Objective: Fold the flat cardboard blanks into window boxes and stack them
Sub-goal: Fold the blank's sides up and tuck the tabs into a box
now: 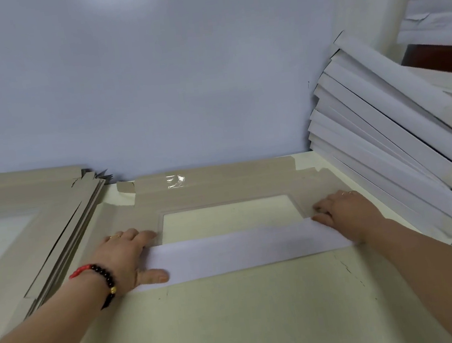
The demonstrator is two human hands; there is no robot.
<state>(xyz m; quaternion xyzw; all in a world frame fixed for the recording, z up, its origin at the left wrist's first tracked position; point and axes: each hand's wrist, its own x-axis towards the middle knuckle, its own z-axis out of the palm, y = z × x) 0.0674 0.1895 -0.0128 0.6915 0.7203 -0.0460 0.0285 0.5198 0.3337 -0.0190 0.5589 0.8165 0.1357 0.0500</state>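
— Where on the tabletop (237,318)?

— Flat cardboard blank (220,184) at centre, grey side up, window cutout (230,217) in the middle, near flap (245,247) folded over white.

— Hands?

— Left hand (128,253) left of the window, fingers straight, pressing the flap's end. Right hand (343,211) right of it, flat, pressing likewise.

— Around the blank?

— Left: pile of flat blanks (40,219). Right: leaning stack of folded white boxes (385,134).

Open, bare pale green tabletop (252,325) near the body, between both forearms. Hemmed in on the right by a leaning stack of folded white cardboard boxes (385,134), on the left by a pile of flat grey-brown cardboard blanks (54,221). Closed off behind by a pale blue-white wall (151,80). Centre taken by one flat grey-brown windowed blank (221,189).
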